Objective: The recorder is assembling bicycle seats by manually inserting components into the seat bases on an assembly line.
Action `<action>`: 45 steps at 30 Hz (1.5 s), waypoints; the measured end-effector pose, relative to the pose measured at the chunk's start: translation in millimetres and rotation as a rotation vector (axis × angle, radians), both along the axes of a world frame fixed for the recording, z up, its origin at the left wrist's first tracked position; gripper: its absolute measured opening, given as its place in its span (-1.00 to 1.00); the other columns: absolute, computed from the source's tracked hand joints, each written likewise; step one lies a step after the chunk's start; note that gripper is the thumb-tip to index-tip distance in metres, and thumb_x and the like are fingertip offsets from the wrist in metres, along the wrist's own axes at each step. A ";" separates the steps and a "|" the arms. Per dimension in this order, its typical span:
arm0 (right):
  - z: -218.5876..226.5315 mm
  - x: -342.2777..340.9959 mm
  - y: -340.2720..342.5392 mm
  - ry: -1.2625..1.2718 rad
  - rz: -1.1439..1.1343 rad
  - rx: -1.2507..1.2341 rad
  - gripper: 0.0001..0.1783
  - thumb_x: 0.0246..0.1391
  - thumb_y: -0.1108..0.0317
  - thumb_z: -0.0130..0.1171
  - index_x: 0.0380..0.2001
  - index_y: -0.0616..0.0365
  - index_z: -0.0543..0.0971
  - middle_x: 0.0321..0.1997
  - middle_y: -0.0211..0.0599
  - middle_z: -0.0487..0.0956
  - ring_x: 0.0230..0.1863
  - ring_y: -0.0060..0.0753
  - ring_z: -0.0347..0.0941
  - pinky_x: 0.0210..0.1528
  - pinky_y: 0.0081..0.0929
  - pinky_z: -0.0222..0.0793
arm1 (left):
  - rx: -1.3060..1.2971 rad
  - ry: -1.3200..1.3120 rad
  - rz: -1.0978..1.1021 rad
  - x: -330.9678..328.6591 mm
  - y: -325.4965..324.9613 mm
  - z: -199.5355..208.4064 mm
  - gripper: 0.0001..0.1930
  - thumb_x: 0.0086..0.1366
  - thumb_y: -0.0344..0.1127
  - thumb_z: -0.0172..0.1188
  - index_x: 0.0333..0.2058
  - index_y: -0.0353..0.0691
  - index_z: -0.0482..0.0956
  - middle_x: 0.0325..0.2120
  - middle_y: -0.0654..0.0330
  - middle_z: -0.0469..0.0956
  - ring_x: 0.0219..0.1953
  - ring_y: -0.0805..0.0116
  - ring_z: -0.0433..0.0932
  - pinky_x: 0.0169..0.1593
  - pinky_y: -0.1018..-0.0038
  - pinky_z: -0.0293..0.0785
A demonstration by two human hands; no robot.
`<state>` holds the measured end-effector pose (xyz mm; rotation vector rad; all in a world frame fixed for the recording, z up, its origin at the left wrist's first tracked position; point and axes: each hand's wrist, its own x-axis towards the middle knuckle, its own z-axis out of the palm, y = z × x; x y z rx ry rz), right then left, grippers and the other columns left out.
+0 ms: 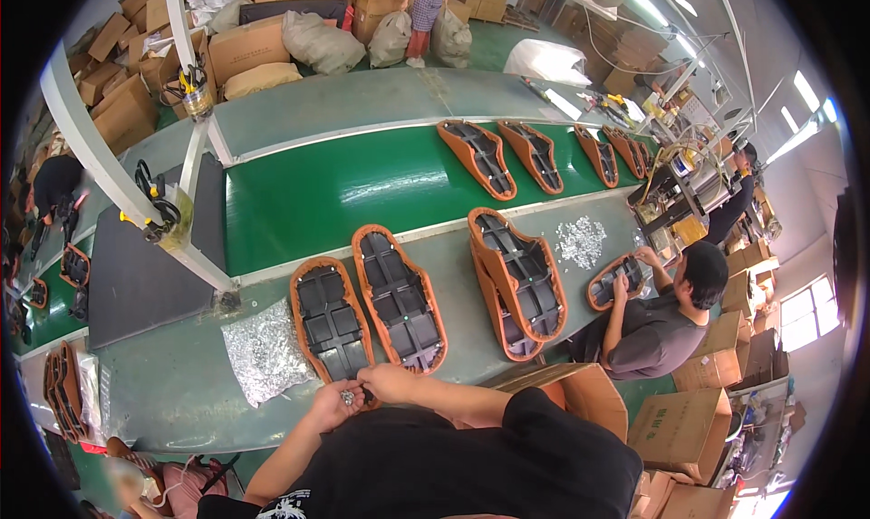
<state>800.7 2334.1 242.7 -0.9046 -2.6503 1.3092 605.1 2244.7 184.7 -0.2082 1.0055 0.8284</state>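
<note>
A brown-covered padded panel with a black ribbed plastic back [331, 318] lies face down on the bench in front of me. My left hand [333, 405] is curled at its near end, with a few small silver metal pieces [347, 397] resting in the fingers. My right hand [388, 385] is closed in a pinch over the panel's near edge; whatever is between its fingertips is too small to make out. Just right of it lies a second similar panel [399, 297]. A pile of small silver metal pieces [265, 354] spreads on a sheet to the left.
Two stacked panels [518, 279] lie farther right. A co-worker [666, 310] there handles another panel [616, 281] beside loose metal pieces [580, 241]. Beyond the bench runs a green conveyor belt [335, 188] carrying several panels. A white metal post [186, 247] stands at left; a cardboard box [589, 388] is close on my right.
</note>
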 end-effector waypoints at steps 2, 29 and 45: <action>4.3 -1.6 4.9 -0.021 0.001 -0.002 -0.85 0.18 0.37 0.16 -0.20 0.16 0.57 -0.21 0.01 0.63 -0.13 0.20 0.58 -0.10 0.04 0.47 | -0.015 -0.010 -0.002 2.1 5.0 5.4 -0.66 0.53 -0.24 -0.09 -0.07 -0.44 0.51 -0.26 0.05 0.52 -0.24 0.20 0.55 -0.14 0.31 0.59; -12.9 -103.0 128.9 0.130 -0.006 0.349 -0.88 0.09 0.43 0.22 -0.27 0.15 0.60 -0.24 -0.03 0.59 -0.16 0.12 0.55 -0.08 -0.07 0.50 | -0.043 0.173 0.063 -21.1 0.4 18.5 -0.77 0.48 -0.22 0.05 -0.20 -0.18 0.64 -0.50 0.35 0.43 -0.49 0.46 0.40 -0.42 0.44 0.36; -106.0 -243.6 254.4 -0.231 0.325 0.657 -0.81 0.04 0.51 0.06 -0.31 0.18 0.64 -0.08 -0.04 0.61 0.00 0.00 0.58 0.08 -0.16 0.52 | 0.258 0.161 -0.021 -65.8 24.0 -14.0 -0.80 0.53 -0.26 -0.01 -0.08 -0.19 0.56 -0.36 0.32 0.53 -0.35 0.52 0.52 -0.23 0.52 0.55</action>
